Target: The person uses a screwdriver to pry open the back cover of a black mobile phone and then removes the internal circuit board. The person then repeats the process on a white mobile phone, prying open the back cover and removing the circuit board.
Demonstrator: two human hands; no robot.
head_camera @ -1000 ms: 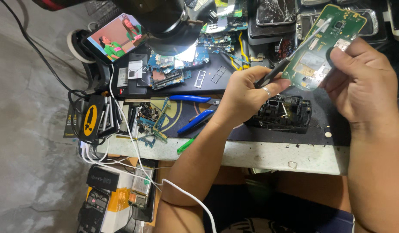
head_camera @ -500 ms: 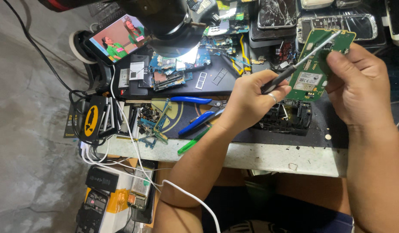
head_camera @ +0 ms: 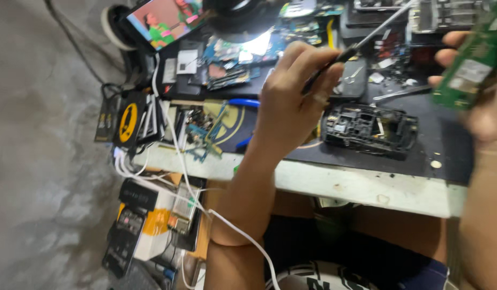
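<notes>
On the workbench (head_camera: 366, 185), a gutted black phone shell (head_camera: 369, 129) lies at six o'clock of the green circuit board (head_camera: 468, 64) (already out), pinched by the right hand (head_camera: 482, 102); the left hand (head_camera: 291, 102) grips a screwdriver (head_camera: 366, 37), its tip not yet touching.

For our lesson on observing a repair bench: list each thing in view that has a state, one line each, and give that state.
left hand: closed around a thin dark tool, raised over the bench
right hand: holding a green circuit board, lifted and tilted
black phone housing: opened, lying flat on the dark mat
small screen: lit, showing a picture
</notes>
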